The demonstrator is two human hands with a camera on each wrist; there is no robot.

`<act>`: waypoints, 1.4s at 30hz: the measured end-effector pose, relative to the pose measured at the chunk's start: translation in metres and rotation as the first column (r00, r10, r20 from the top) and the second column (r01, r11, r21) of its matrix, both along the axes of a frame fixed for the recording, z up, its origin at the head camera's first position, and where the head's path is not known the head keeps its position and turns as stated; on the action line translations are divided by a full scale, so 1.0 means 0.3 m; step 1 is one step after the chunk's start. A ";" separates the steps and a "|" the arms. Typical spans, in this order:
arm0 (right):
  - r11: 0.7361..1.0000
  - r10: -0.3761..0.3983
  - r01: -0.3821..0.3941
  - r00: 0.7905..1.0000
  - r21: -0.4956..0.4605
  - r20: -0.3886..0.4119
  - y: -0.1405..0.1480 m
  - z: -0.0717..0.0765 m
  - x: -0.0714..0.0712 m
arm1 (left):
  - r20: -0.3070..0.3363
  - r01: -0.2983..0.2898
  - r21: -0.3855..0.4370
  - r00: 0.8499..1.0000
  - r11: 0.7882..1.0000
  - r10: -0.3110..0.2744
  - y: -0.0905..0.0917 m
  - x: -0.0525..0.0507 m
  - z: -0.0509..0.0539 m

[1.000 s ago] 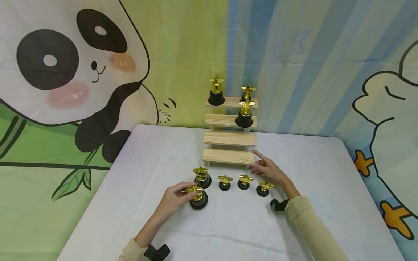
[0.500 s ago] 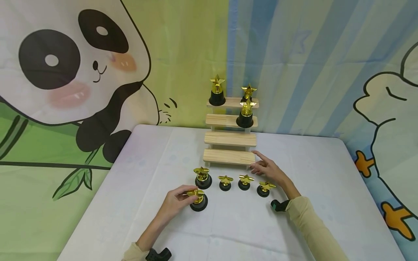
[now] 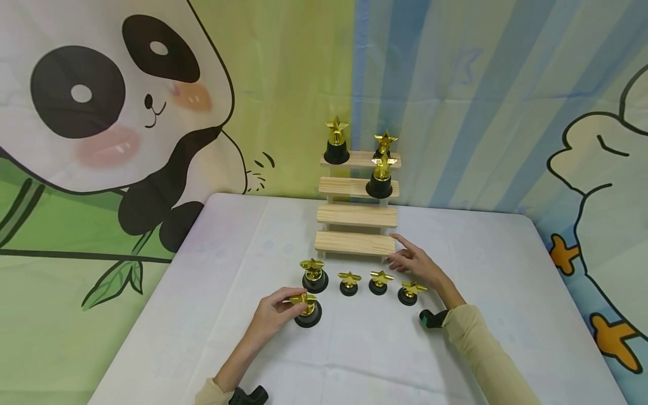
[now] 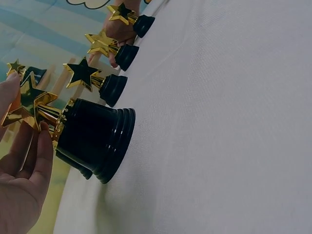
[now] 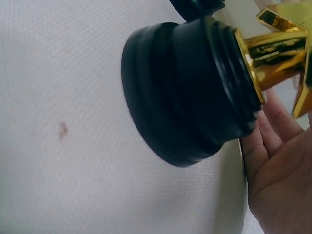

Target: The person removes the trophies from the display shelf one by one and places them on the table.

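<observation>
My left hand pinches the gold star top of a trophy with a black round base. The left wrist view has this trophy large, thumb and fingers about its star; whether its base touches the table I cannot tell. Just behind it stands a similar large trophy. My right hand is at the right end of the lowest wooden shelf step, index finger stretched to its edge. Close to that hand, a smaller star trophy stands on the table, its black base filling the right wrist view.
Two more small trophies, one left of the other, stand before the four-step wooden rack. Higher on the rack are a trophy at top left, another at top right, and one a step lower. A white cloth covers the table.
The left hand and its trophy have shifted slightly toward the person, mostly in the first half second. The right hand keeps its place by the lowest step.
</observation>
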State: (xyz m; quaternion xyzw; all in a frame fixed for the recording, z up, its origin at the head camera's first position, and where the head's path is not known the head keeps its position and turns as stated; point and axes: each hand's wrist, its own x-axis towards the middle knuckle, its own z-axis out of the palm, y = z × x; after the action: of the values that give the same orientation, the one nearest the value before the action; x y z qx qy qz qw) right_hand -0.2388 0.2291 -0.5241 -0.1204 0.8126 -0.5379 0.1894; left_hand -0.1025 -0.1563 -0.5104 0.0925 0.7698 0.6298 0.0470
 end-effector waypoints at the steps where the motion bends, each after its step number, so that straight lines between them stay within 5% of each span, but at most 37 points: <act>1: 1.000 -0.001 0.001 1.000 -0.002 0.000 -0.001 0.000 0.000 | 0.005 -0.001 -0.001 1.000 1.000 0.001 -0.001 0.001 0.001; 12: 1.000 -0.013 0.012 1.000 0.022 0.020 -0.001 0.004 -0.003 | 0.079 -0.014 0.020 0.997 1.000 0.012 -0.009 -0.002 0.000; 20: 1.000 0.000 0.001 0.999 -0.014 0.040 -0.011 0.064 0.019 | 0.041 -0.034 0.032 0.999 0.999 0.033 -0.033 0.006 -0.007; 26: 1.000 -0.008 0.008 1.000 0.016 0.022 0.001 0.017 0.003 | 0.022 -0.088 -0.020 0.996 0.996 0.088 -0.104 0.002 -0.005; 34: 1.000 -0.005 0.005 1.000 0.002 0.007 0.009 -0.011 -0.009 | -0.026 -0.174 -0.094 0.985 0.980 0.172 -0.208 -0.066 0.078; 42: 1.000 -0.018 0.018 1.000 0.005 0.018 0.005 -0.011 -0.006 | -0.082 -0.130 -0.181 0.990 0.975 0.117 -0.231 -0.139 0.166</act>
State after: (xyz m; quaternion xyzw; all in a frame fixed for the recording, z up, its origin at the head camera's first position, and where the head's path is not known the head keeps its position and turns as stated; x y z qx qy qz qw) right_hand -0.2404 0.2306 -0.5275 -0.1078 0.8132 -0.5386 0.1924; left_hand -0.1442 -0.2257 -0.4607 0.0619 0.8306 0.5533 -0.0110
